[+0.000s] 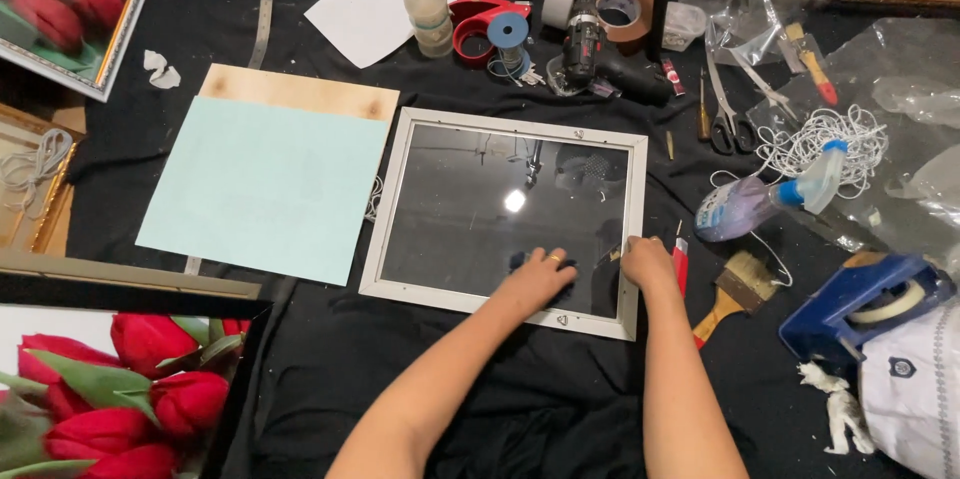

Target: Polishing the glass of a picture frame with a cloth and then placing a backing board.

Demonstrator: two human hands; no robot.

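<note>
The white frame (pixel 503 219) lies face down on the black cloth (pixel 330 359), glass already in. My left hand (pixel 540 277) presses flat on the glass; my right hand (pixel 648 261) pinches its edge. The backing board (pixel 262 184) waits alongside, not yet fitted.

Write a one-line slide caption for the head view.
Both hands, left and right, rest on a white frame's glass.

Picture frame (pixel 392 201) under both hands: white moulding, dark reflective glass. Left hand (pixel 540 277) wears a gold ring. Cloth (pixel 340 349) over the counter: black. Left of the frame, pale mint sheet (pixel 262 189) on tan board (pixel 296 92). Right of the right hand (pixel 648 261): tan-handled brush (pixel 730 294), blue tape dispenser (pixel 862 304), blue-capped spray bottle (pixel 765 201). Near left: red tulip print (pixel 110 389), green leaves.
</note>
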